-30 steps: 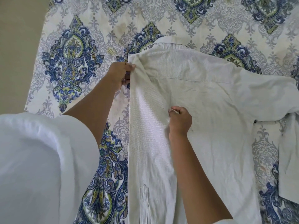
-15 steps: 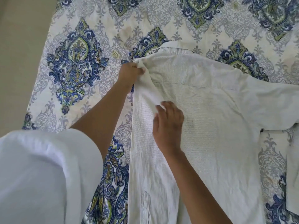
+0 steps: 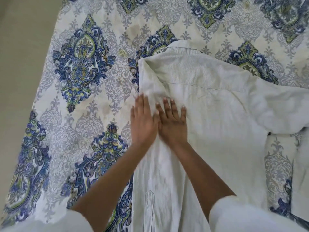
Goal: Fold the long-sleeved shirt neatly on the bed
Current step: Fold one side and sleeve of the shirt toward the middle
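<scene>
A pale long-sleeved shirt (image 3: pixel 217 114) lies back-up on the patterned bed cover (image 3: pixel 80 81), collar at the far end. Its left side is folded inward, and the sleeve runs down over the body toward me, cuff (image 3: pixel 149 206) near the bottom. My left hand (image 3: pixel 143 121) lies flat with straight fingers on the folded edge. My right hand (image 3: pixel 173 121) lies flat beside it, fingers spread on the folded strip. Both hands touch each other. The right sleeve (image 3: pixel 284 106) spreads out, bunched, at the right.
The blue, green and grey bed cover fills most of the view. Its left edge (image 3: pixel 46 56) borders a plain beige floor. My white sleeves fill the bottom corners.
My left hand let go of the shoulder fold and moved down. My right hand opened from a pinch. Both now lie flat side by side on the folded strip.
</scene>
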Demonstrator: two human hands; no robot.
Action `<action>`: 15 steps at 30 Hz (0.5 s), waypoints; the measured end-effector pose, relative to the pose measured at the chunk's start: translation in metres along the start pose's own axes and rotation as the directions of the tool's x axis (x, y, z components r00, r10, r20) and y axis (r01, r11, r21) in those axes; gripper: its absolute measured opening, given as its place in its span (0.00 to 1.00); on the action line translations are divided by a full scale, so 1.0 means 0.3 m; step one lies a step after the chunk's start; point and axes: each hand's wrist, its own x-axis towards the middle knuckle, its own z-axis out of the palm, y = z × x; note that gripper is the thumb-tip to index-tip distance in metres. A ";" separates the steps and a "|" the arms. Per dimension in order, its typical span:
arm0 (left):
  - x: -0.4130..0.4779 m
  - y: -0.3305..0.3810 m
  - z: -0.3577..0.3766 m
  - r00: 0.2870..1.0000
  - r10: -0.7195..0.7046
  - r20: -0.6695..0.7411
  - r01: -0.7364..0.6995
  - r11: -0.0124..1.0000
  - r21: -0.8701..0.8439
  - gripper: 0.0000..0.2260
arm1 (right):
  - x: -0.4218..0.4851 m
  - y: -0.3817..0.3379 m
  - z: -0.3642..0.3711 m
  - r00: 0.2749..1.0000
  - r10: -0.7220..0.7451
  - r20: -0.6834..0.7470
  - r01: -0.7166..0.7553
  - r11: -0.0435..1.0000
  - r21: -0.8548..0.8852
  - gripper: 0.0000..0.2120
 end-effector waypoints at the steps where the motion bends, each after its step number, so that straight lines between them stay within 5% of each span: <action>1: -0.072 -0.042 0.025 0.996 0.035 0.076 -0.044 0.993 0.112 0.27 | 0.008 0.011 0.001 1.000 -0.005 0.014 0.005 1.000 -0.003 0.26; 6: -0.131 -0.191 0.024 0.987 0.091 0.135 -0.136 0.915 0.380 0.28 | -0.007 -0.003 -0.033 0.996 0.061 -0.068 -0.059 0.998 0.024 0.25; 12: -0.321 -0.211 0.057 0.950 0.236 0.204 -0.303 0.852 0.428 0.26 | -0.074 -0.013 -0.004 0.995 -0.103 0.016 0.104 0.991 -0.080 0.27; 15: -0.355 -0.242 0.050 0.970 0.202 0.135 -0.241 0.860 0.449 0.26 | -0.073 -0.004 -0.023 0.998 -0.065 0.011 0.065 0.997 -0.052 0.27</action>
